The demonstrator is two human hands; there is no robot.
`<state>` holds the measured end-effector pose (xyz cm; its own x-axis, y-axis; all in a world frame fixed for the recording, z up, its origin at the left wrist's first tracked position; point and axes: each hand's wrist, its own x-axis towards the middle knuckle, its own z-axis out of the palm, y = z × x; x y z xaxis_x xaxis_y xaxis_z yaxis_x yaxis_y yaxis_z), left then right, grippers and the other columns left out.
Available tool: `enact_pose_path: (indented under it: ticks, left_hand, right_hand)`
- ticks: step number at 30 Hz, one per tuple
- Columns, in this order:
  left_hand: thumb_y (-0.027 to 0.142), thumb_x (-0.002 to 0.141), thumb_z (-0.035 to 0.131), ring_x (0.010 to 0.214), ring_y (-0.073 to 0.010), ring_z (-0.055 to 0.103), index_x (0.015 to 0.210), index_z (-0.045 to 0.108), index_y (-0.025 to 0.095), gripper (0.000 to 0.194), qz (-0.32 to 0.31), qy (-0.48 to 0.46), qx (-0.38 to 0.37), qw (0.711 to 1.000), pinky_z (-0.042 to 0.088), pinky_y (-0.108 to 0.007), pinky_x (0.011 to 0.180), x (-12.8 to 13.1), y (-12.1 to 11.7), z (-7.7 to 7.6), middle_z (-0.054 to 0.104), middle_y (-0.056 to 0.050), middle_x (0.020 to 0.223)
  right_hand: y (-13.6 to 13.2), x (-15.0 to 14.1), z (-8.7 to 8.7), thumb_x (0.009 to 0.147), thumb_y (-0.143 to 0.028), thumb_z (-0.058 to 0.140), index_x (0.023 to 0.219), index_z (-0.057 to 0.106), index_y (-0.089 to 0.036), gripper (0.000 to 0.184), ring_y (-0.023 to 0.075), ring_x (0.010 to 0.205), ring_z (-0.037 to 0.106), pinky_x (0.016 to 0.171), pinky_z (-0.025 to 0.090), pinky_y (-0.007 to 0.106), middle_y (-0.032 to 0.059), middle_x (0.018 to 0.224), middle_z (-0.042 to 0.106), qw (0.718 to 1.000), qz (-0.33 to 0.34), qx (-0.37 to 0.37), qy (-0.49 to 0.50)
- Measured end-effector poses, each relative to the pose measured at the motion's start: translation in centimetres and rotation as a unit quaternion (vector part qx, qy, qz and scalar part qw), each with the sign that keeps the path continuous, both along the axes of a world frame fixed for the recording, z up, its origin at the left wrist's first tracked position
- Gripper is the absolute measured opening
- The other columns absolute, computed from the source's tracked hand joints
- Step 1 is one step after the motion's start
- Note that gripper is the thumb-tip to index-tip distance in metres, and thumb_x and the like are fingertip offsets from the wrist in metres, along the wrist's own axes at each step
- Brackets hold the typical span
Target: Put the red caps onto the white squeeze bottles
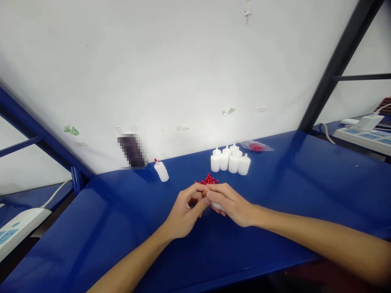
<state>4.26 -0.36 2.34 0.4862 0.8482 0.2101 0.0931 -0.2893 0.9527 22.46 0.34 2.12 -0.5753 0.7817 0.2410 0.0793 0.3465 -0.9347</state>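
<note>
My two hands meet over the middle of the blue table [290,191]. My right hand [233,203] is closed round a small white bottle [218,206], of which only a sliver shows under the fingers. My left hand [186,211] pinches at the bottle's top, fingers curled; what it pinches is hidden. Just beyond the fingertips lies a heap of small red caps [208,179]. Farther back stand several white bottles without caps [230,159]. One white bottle with a red cap [161,170] lies tilted to the left of them.
A clear plastic bag with red caps [255,146] lies by the white wall behind the bottles. A blurred dark object [132,151] leans on the wall at left. White power strips [18,228] [363,132] lie on the side tables at both edges.
</note>
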Motion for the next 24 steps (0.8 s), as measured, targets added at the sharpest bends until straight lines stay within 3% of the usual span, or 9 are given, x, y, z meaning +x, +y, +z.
enact_pose_path:
  ticks: [4,7,10,13,15,18,21,24]
  left_hand:
    - [0.045,0.093,0.055,0.042,-0.006,0.034,0.094,0.051,0.02,0.026,0.103,0.01,0.016,0.994,0.026,-0.016,0.042,-2.1,2.5,-0.2,0.04,0.011,0.049]
    - [0.045,0.091,0.056,0.044,-0.007,0.032,0.087,0.051,0.019,0.026,0.181,0.089,0.05,0.978,0.024,-0.018,0.044,-4.4,4.6,-0.6,0.037,0.01,0.049]
    - [0.04,0.09,0.055,0.045,-0.0085,0.035,0.086,0.056,0.019,0.022,0.235,0.218,0.117,0.94,0.028,-0.02,0.05,-6.3,6.0,-1.0,0.039,0.01,0.048]
    - [0.036,0.091,0.052,0.046,-0.0102,0.041,0.1,0.06,0.02,0.02,0.277,0.281,0.174,0.902,0.032,-0.022,0.054,-7.0,6.3,-1.2,0.042,0.01,0.048]
    - [0.034,0.092,0.05,0.048,-0.011,0.045,0.115,0.057,0.021,0.027,0.269,0.287,0.209,0.895,0.035,-0.022,0.056,-6.6,6.0,-1.2,0.044,0.009,0.053]
    - [0.03,0.094,0.047,0.052,-0.0118,0.051,0.125,0.054,0.023,0.032,0.184,0.324,0.255,0.892,0.038,-0.022,0.058,-5.3,5.0,-1.3,0.05,0.007,0.059]
    - [0.026,0.096,0.043,0.064,-0.015,0.06,0.129,0.053,0.024,0.035,0.12,0.387,0.274,0.872,0.042,-0.024,0.062,-3.8,4.5,-1.6,0.062,0.002,0.071]
    - [0.022,0.097,0.039,0.084,-0.0193,0.065,0.131,0.055,0.024,0.037,0.116,0.416,0.292,0.853,0.047,-0.028,0.072,-2.9,5.0,-2.0,0.069,-0.005,0.097]
  right_hand:
    - [0.4,0.2,-0.1,0.101,-0.049,0.036,0.094,0.053,-0.018,0.035,0.0094,0.049,0.042,0.05,0.031,0.023,-0.0062,0.056,0.045,0.999,-0.043,0.018,-0.026]
    - [0.5,0.3,0.0,0.1,-0.043,0.041,0.095,0.054,-0.019,0.027,0.0092,0.049,0.04,0.051,0.03,0.022,-0.0071,0.055,0.044,0.994,-0.071,0.051,-0.068]
    - [0.4,0.3,0.1,0.099,-0.039,0.044,0.089,0.054,-0.02,0.024,0.0088,0.048,0.037,0.05,0.027,0.023,-0.0073,0.055,0.043,0.987,-0.078,0.077,-0.115]
    - [0.5,0.4,0.1,0.098,-0.036,0.044,0.086,0.055,-0.02,0.023,0.0095,0.051,0.038,0.051,0.028,0.023,-0.0059,0.059,0.047,0.981,-0.091,0.105,-0.134]
    - [0.7,0.4,0.0,0.097,-0.034,0.045,0.079,0.054,-0.019,0.025,0.0102,0.053,0.041,0.054,0.029,0.024,-0.0044,0.061,0.049,0.979,-0.108,0.116,-0.129]
    - [1.1,0.5,-0.4,0.097,-0.034,0.043,0.069,0.047,-0.018,0.032,0.0107,0.054,0.042,0.055,0.031,0.024,-0.0034,0.06,0.048,0.983,-0.118,0.105,-0.095]
    - [1.4,0.6,-0.8,0.099,-0.031,0.035,0.068,0.046,-0.018,0.034,0.0116,0.056,0.045,0.057,0.035,0.025,-0.0022,0.061,0.049,0.993,-0.085,0.071,-0.032]
    - [1.1,0.5,-0.9,0.098,-0.028,0.032,0.069,0.048,-0.018,0.035,0.0124,0.057,0.047,0.058,0.038,0.026,-0.0013,0.062,0.049,0.998,-0.021,0.063,-0.006]
